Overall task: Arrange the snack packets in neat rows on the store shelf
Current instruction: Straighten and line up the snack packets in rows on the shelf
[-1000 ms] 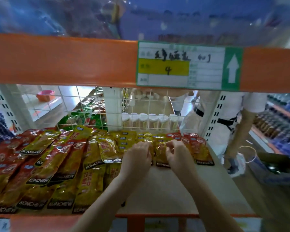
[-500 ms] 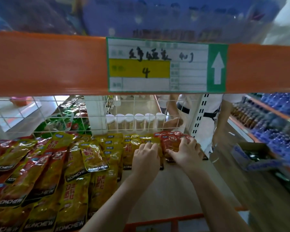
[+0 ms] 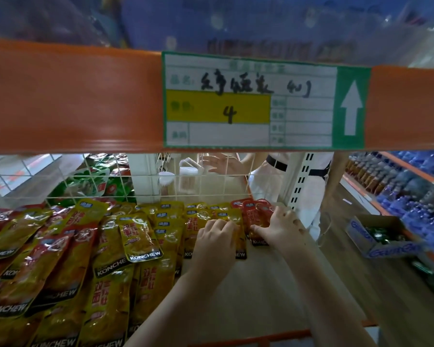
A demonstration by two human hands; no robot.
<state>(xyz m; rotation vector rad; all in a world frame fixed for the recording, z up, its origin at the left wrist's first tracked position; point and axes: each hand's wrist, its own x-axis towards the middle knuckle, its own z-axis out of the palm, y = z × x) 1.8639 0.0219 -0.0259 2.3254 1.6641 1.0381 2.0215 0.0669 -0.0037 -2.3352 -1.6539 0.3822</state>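
Observation:
Several yellow and red KONCHEW snack packets (image 3: 140, 236) lie overlapping on the wooden shelf board (image 3: 261, 284), filling its left and back. My left hand (image 3: 214, 237) rests with curled fingers on a stack of yellow packets (image 3: 196, 221) at the back middle. To its right, my right hand (image 3: 281, 227) lies on a stack of red packets (image 3: 254, 212), thumb at their lower edge, fingers bent over the top. Whether either hand pinches a packet cannot be told.
An orange shelf beam (image 3: 73, 96) with a green price label (image 3: 261, 101) crosses overhead. A white wire grid (image 3: 198, 181) backs the shelf, with green packets (image 3: 90, 181) and a person in white (image 3: 298, 176) behind it. A cardboard box (image 3: 378, 236) and bottle shelves (image 3: 411, 186) stand at right.
The view has shifted closer and rightward along the shelf. Both hands stay on the back stacks, the right one now spread further over the red packets.

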